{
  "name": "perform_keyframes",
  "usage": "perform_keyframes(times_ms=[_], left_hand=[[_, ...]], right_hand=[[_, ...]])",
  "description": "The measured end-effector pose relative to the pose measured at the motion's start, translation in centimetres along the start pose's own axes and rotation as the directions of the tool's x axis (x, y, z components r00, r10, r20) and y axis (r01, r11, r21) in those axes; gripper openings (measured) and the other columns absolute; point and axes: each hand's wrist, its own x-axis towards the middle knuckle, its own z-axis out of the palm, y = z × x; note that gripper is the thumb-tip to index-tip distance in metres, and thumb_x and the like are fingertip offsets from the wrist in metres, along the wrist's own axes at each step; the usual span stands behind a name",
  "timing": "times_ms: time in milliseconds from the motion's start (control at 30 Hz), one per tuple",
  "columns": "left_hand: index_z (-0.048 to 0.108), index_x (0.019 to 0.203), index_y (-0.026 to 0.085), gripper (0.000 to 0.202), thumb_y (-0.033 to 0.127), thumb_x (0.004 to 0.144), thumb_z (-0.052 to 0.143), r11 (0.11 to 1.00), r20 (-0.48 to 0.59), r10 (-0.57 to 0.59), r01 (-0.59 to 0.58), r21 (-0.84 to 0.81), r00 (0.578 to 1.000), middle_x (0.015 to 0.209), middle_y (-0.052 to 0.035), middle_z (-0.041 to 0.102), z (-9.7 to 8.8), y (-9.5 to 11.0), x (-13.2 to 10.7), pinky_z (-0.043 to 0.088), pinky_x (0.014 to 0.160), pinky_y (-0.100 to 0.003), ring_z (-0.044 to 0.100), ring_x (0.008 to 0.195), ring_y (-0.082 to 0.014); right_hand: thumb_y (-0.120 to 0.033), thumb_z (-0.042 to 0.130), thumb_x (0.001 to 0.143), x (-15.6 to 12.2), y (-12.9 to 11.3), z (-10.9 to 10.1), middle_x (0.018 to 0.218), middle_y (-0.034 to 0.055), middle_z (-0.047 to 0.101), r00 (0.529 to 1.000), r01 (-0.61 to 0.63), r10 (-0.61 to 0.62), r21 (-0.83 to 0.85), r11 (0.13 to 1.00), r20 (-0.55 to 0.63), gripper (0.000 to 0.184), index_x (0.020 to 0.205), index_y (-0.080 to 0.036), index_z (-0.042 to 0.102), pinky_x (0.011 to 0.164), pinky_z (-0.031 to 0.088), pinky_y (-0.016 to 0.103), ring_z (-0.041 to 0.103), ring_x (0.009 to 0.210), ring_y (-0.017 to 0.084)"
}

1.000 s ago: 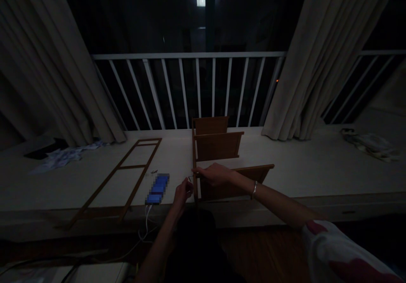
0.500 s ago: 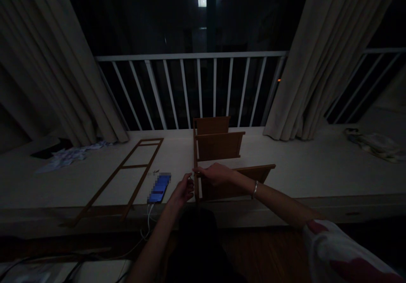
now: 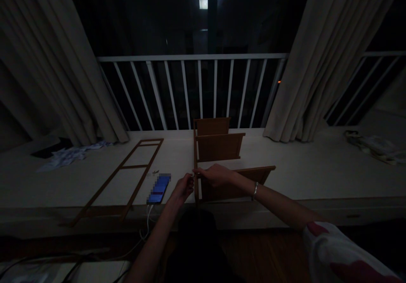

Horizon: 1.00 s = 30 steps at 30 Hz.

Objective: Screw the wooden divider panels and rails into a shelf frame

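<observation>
A brown wooden shelf unit, with several panels joined to one side rail, stands on the white window ledge. My right hand is closed on the near part of its side rail, fingertips pointing left over the rail. Just left of that rail, my left hand has its fingers curled in a pinch close to the right fingertips. Whatever it pinches is too small and dark to make out. A ladder-shaped wooden side frame lies at the left, its near end sticking out past the ledge's edge.
A lit phone with a white cable lies between the side frame and my left hand. Small bits lie behind it. White railing and curtains stand beyond. Cloth lies far right.
The left fingers have turned slightly at the rail. The right hand keeps its place, and the shelf unit has hardly moved.
</observation>
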Motion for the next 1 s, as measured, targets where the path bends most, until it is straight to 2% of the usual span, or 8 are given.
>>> perform_keyframes(times_ms=[100,333,500,733,1000], left_hand=[[0.049,0.07,0.013,0.025,0.036,0.062,0.055,0.991,-0.012,0.135,-0.135,0.022,0.991,0.053,0.0052,0.043,0.0,-0.1,0.0,0.024,0.038,-0.015,0.037,0.039,-0.0018],[0.055,0.069,0.012,0.028,0.038,0.059,0.057,0.952,-0.06,0.272,-0.259,0.159,0.961,0.054,0.0022,0.05,0.9,0.6,-0.6,0.028,0.043,-0.018,0.042,0.044,-0.0046],[0.057,0.074,0.014,0.03,0.04,0.059,0.059,0.935,-0.03,0.315,-0.305,0.18,0.949,0.056,0.0002,0.053,1.3,1.2,-1.3,0.031,0.047,-0.019,0.049,0.052,-0.0079],[0.054,0.071,0.014,0.03,0.041,0.059,0.061,0.908,0.024,0.363,-0.36,0.217,0.931,0.06,0.0003,0.054,1.3,1.8,-1.4,0.031,0.048,-0.018,0.049,0.055,-0.0079],[0.052,0.074,0.015,0.028,0.041,0.065,0.057,0.868,0.163,0.377,-0.409,0.282,0.912,0.066,0.0014,0.051,0.6,2.2,-1.5,0.03,0.052,-0.017,0.045,0.057,-0.0064]], right_hand=[[-0.025,0.05,0.07,0.0,0.1,0.1,0.094,0.0094,0.06,1.0,-0.001,0.001,-0.005,1.0,0.015,0.071,0.129,-0.021,0.01,0.062,0.037,0.026,0.058,0.079,0.022],[-0.024,0.05,0.071,-0.1,-0.1,-0.2,0.095,0.0105,0.06,0.999,-0.016,0.016,0.003,1.0,0.039,0.068,0.128,-0.021,0.013,0.063,0.036,0.026,0.058,0.079,0.022],[-0.024,0.049,0.072,-0.1,-0.1,-0.2,0.095,0.0102,0.06,0.999,-0.022,0.021,0.012,1.0,0.041,0.066,0.127,-0.02,0.013,0.063,0.036,0.025,0.058,0.079,0.021],[-0.028,0.048,0.073,0.0,0.1,0.1,0.094,0.0087,0.061,1.0,0.003,-0.003,0.006,1.0,0.008,0.063,0.126,-0.021,0.014,0.062,0.037,0.025,0.058,0.078,0.021],[-0.021,0.05,0.071,-0.3,-0.1,-0.8,0.095,0.0092,0.061,0.999,-0.023,0.02,0.055,0.998,0.05,0.064,0.126,-0.021,0.017,0.064,0.037,0.025,0.058,0.079,0.02]])
